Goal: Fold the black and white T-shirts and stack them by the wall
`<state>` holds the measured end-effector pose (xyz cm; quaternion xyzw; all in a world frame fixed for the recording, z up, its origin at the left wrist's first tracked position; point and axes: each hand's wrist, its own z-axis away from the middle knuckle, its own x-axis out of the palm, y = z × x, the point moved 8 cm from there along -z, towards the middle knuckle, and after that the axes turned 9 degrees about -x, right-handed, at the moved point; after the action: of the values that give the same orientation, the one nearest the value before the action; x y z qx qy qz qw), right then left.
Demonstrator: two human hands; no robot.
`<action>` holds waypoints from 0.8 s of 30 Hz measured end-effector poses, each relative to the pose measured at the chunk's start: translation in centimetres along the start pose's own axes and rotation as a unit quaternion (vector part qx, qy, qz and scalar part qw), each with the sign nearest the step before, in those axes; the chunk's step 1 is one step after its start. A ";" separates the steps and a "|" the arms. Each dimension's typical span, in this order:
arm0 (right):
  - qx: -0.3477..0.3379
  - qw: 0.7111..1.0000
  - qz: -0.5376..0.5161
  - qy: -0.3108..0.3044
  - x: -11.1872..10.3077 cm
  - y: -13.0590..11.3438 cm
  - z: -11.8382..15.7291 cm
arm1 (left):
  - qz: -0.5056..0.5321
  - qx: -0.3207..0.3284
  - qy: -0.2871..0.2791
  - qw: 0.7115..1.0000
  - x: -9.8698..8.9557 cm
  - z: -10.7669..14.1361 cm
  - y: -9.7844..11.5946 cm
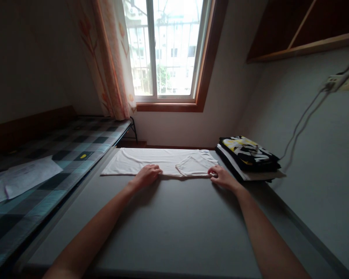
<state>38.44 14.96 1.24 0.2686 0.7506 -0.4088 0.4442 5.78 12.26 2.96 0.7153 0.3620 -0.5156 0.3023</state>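
Observation:
A white T-shirt [159, 159] lies folded into a long strip across the far part of the grey tabletop [168, 224]. Its sleeve [196, 166] is laid back over the right part, close to what looks like the collar. My left hand [147, 174] is at the middle of the near edge, its curled fingers closed on the cloth. At the near right corner, my right hand [219, 176] pinches the fabric between thumb and fingers. The left fingertips are partly hidden behind that hand.
A stack of folded clothes [248, 157], black with yellow and white print on top, sits at the right by the wall. On the left stands a bed with a checked mattress [84, 155] and paper sheets [26, 176]. A cable [301, 118] hangs from the wall socket.

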 end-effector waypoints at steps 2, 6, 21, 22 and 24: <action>0.006 1.000 0.007 0.005 -0.1 0.5 0.0 | -0.004 -0.024 -0.003 1.000 -0.8 1.7 -2.8; 0.019 1.000 0.017 0.015 -0.4 1.0 0.1 | -0.025 -0.090 -0.005 0.996 -2.7 6.1 -9.0; 0.058 0.955 -0.191 0.221 -3.5 1.9 0.8 | 0.272 -0.401 0.251 0.838 -5.9 15.9 -24.0; 0.058 0.946 -0.222 0.230 -3.7 1.9 0.9 | 0.302 -0.405 0.261 0.823 -6.1 15.9 -23.9; 0.060 0.930 -0.271 0.241 -3.9 1.8 0.9 | 0.345 -0.408 0.284 0.796 -6.7 16.0 -23.7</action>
<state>42.03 14.91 3.82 0.1716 0.8532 -0.4811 0.1054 -23.59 11.14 3.35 0.7175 0.3376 0.0452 0.6076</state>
